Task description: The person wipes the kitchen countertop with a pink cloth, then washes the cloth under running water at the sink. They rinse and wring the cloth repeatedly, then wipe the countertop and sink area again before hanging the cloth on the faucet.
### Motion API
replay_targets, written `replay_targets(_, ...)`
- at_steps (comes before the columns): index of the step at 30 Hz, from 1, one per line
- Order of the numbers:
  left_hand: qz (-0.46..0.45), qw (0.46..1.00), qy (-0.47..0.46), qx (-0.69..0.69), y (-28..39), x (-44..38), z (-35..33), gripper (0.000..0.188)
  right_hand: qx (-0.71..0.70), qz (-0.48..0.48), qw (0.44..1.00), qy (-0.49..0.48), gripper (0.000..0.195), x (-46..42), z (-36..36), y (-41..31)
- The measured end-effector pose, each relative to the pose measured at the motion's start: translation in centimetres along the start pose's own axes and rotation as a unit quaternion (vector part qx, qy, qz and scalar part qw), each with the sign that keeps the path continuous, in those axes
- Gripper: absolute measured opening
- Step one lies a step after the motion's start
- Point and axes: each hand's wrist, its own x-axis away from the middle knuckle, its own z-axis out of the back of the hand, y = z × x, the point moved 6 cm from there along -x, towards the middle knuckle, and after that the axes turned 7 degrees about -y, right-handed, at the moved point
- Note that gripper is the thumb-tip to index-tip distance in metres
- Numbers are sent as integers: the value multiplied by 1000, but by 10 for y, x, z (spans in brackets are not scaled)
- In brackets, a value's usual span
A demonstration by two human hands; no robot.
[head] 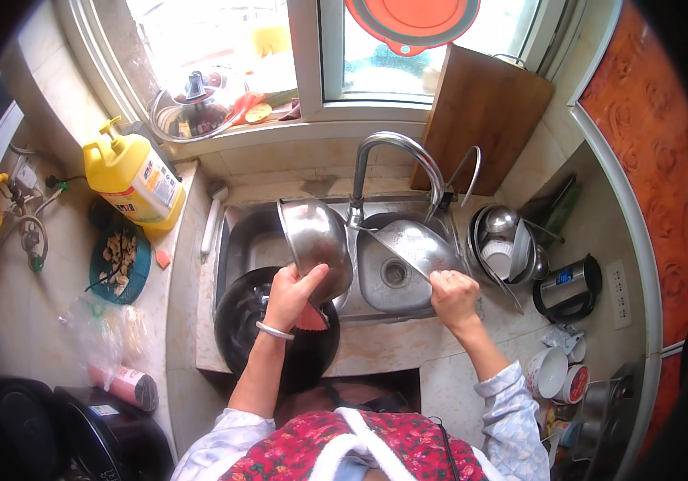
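A steel basin (320, 243), tilted on its side over the divider of the double sink (407, 315), is held at its near edge by my left hand (296, 294). A pink cloth or sponge (312, 317) shows beneath that hand, above a large black pan or wok (239, 324) resting over the left bowl's front edge. My right hand (453, 294) grips the rim of a perforated steel colander (425, 243), which leans tilted in the right bowl near the drain. Behind them rises the curved chrome faucet (401, 141). Whether water runs, I cannot tell.
Right of the sink are stacked steel bowls (491, 255) and an electric kettle (569, 291). A wooden cutting board (485, 120) leans by the window. On the left stand a yellow pump jug (133, 180), a teal basket (139, 285) and a roll of pink bags (124, 385).
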Motion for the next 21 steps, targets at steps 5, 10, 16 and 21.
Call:
replay_targets(5,8,1000,0,-17,-5,4,-1,26,27,24,999,32,13,-5,-3,12)
replay_targets(10,-5,1000,-17,17,-13,6,-4,27,37,36,997,64,16,-16,-20,26)
replay_targets(16,-15,998,-48,47,-9,4,-20,21,19,76,994,69,17,8,-20,24)
replay_targets(21,-16,995,-52,85,-17,3,-33,22,-7,73,996,44,17,28,-18,28)
